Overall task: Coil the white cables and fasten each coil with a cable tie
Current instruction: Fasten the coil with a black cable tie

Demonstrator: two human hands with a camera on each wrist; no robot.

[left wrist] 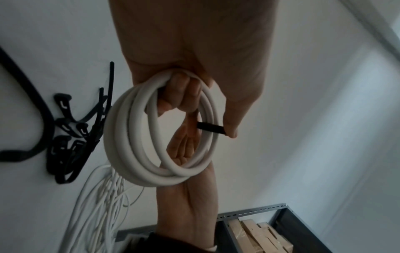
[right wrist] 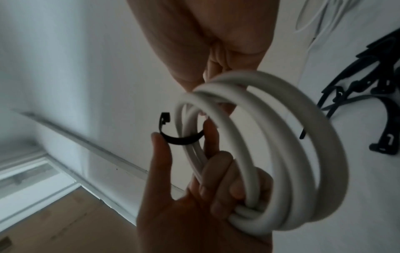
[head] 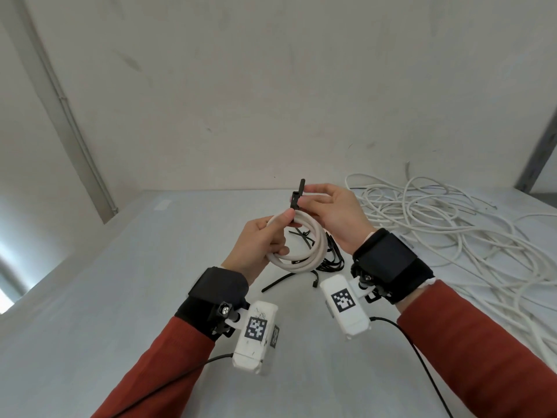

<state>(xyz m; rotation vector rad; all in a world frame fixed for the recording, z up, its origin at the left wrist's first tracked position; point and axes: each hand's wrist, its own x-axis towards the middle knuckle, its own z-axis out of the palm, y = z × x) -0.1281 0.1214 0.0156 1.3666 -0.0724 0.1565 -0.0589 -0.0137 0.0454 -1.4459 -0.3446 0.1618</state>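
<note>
My left hand grips the coil, thumb on the cable tie at twelve o'clock. My right hand pinches that tie.

Tangled cables block the right, black ties lie centre; table's left free.

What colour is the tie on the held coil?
Black: cable tie on the coil, best seen in the right wrist view.

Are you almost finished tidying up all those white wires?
Not nearly. One coil is wound and sits in the left hand. The right hand pinches a black cable tie round it, seemingly not locked yet. A tangle of loose cables waits uncoiled; spare ties lie nearby.
</note>
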